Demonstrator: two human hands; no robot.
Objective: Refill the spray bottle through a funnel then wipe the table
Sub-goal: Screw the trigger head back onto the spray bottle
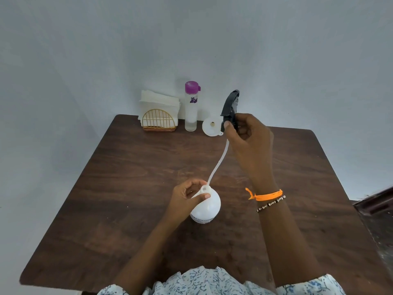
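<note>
Patterned sleeves (204,282) are seen nearest; the spray bottle (205,206) is clamped in the left grip (187,196), the spray head (229,109) in the right grip (246,135), amid bare counter (127,188); its label is unreadable.

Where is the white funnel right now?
The funnel lies on the table near its far edge, between the purple-capped bottle and the right hand.
</note>
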